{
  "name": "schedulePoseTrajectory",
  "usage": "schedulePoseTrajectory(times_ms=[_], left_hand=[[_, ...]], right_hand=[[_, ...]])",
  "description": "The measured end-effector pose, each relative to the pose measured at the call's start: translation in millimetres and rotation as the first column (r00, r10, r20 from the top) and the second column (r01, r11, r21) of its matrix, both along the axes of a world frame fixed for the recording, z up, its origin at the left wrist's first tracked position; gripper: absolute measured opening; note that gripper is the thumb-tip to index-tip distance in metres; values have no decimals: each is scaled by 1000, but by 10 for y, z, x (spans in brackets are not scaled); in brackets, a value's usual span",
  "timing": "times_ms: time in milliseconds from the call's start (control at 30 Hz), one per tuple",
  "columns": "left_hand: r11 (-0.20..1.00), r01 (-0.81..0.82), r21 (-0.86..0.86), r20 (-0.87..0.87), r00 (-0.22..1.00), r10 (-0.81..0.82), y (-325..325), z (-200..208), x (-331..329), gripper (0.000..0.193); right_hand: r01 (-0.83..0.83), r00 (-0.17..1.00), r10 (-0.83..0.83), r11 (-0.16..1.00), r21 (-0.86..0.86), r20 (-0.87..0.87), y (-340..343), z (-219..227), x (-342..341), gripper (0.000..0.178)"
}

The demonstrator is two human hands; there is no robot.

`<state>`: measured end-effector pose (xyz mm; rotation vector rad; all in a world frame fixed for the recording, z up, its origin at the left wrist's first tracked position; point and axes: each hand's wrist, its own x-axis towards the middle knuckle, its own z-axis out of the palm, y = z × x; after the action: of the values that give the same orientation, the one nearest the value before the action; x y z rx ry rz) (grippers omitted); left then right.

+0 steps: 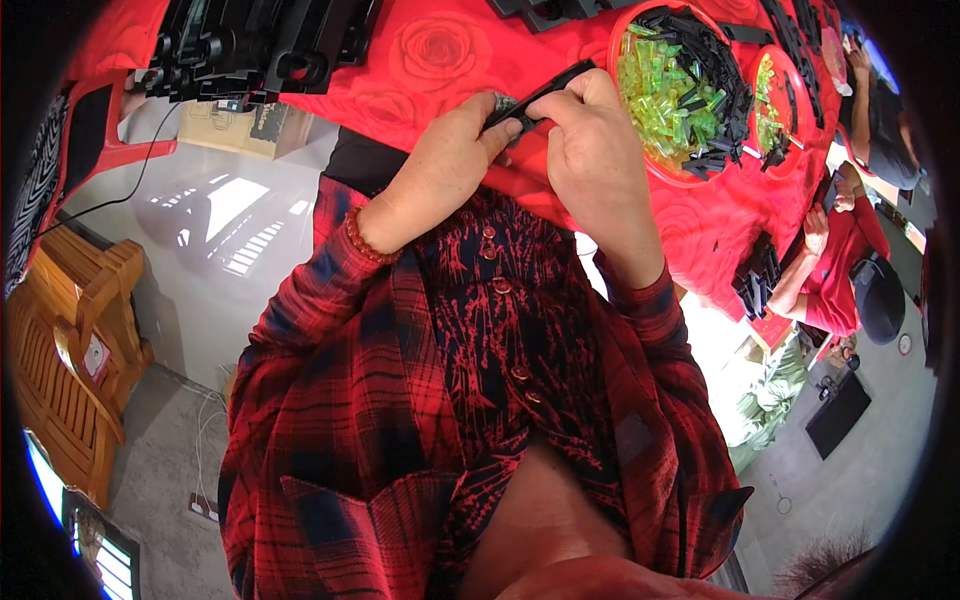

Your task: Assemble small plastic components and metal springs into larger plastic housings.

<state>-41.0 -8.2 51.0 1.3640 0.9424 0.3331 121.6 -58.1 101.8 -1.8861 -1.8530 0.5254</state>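
A narrow black plastic strip (568, 80) is held between my two hands above the edge of a red, rose-patterned tablecloth (430, 50). My left hand (452, 165) grips the strip's near end, its thumb lying on top. Farther along, my right hand (595, 140) pinches the strip with thumb and bent index finger. Something greyish shows at my left fingertips, too small to name. Just right of my right hand stands a red basin (672, 178) holding translucent yellow-green pieces (660, 90) and small black pieces (715, 75).
Long black plastic parts (270, 45) are piled at the table's far left. A second red basin (795, 80) with similar pieces is at the right. Beyond it, a person in red (840, 280) works at the table. A wooden chair (80, 340) and cardboard box (245, 130) stand left.
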Motion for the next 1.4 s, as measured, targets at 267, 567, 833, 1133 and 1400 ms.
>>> schedulePoseTrajectory(times_ms=[267, 567, 833, 1133, 1400], left_hand=[[998, -14, -64, 28, 999, 15, -22, -21, -2, 26], [997, -68, 19, 27, 997, 68, -55, 35, 26, 26], [988, -57, 142, -35, 997, 63, -81, 11, 5, 28], [981, -131, 141, -8, 991, 133, -98, -101, -1, 28], [976, -211, 58, 61, 976, 208, -116, -134, -16, 26]], right_hand=[[20, 998, -19, 1000, 18, -54, -9, -53, -7, 16], [73, 994, -69, 996, 50, -87, -42, -85, -40, 18], [21, 999, -25, 996, 87, 46, -47, -28, -93, 11], [-8, 992, 3, 999, 44, 125, -42, 27, -121, 27], [156, 966, -123, 979, 131, -227, -65, -80, -154, 29]])
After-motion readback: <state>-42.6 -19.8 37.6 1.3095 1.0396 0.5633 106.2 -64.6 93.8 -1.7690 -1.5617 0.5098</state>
